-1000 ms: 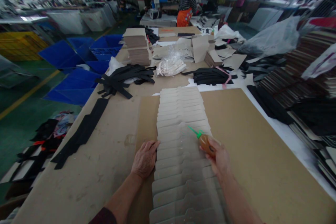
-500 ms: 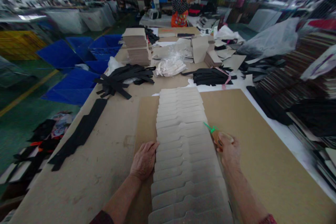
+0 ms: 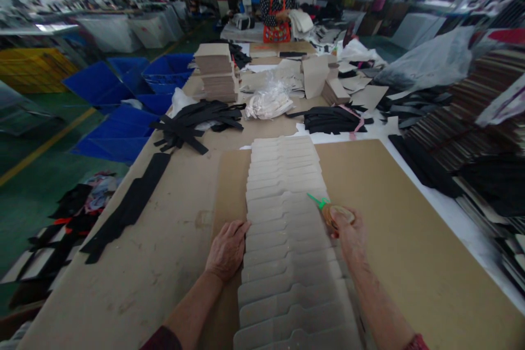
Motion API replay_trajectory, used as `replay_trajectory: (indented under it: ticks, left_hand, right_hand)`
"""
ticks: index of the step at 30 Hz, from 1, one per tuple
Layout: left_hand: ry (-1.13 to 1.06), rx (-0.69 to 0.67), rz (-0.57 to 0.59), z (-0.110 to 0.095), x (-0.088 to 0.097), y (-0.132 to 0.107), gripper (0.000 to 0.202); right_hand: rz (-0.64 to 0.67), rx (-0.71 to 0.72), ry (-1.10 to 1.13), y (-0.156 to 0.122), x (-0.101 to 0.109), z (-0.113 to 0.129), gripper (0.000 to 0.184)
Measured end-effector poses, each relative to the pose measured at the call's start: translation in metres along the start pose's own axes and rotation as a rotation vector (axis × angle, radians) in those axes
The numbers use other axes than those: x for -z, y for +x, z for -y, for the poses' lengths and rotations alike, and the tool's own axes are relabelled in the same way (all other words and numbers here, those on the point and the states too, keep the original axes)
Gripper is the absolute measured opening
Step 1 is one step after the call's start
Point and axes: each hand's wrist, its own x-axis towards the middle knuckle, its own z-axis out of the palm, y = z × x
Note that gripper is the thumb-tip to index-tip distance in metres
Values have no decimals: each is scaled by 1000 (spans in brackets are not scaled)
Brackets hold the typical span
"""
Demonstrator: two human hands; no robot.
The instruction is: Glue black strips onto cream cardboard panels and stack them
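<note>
A long row of overlapping pale card pieces (image 3: 283,246), each with a notched edge, runs away from me on a brown board (image 3: 365,175). My right hand (image 3: 348,229) is wrapped round a small amber squeeze bottle (image 3: 334,215). The bottle's thin green nozzle (image 3: 315,199) points left over the row, around its middle. Whether the tip touches the card cannot be seen. On the row's left side my left hand (image 3: 227,249) lies flat, its fingertips at the edge of the pieces and nothing in it.
Black strips lie in a bundle (image 3: 334,119), a loose heap (image 3: 192,120) and along the left edge (image 3: 129,208). Beyond are a bag of pale pieces (image 3: 268,103) and a board stack (image 3: 215,71). Blue bins (image 3: 115,131) flank the table. A person (image 3: 279,5) stands opposite.
My right hand has moved left with the bottle, carrying the nozzle further over the row. My left hand stays at the edge. The person opposite has lowered the pale material they hold.
</note>
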Motion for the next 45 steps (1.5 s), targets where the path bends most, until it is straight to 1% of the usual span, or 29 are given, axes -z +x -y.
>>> replay_trajectory:
  ticks: [4,7,12,16,21,30,38,45]
  left_hand:
    - [3,2,9,-1,0,0,41]
    - [3,5,15,-2,1,0,42]
    - [-2,14,18,-2,1,0,42]
    - [-10,10,22,-2,2,1,42]
    - [-16,6,26,-2,2,0,42]
    - [-25,15,27,-3,1,-1,42]
    - [-38,27,26,-4,2,-1,44]
    - [-50,30,32,-6,5,0,45]
  right_hand:
    - [54,-18,-27,-10,-13,3,56]
    - [63,-24,-52,-13,-19,4,58]
    - [95,-13,-90,-17,-24,6,57]
    - [133,3,-107,-24,-30,7,52]
    - [145,10,-136,-28,-39,6,49]
    - [174,27,-178,-34,-43,7,49]
    - [226,35,-174,-47,-52,11,46]
    - [264,42,-182,-62,-67,14,46]
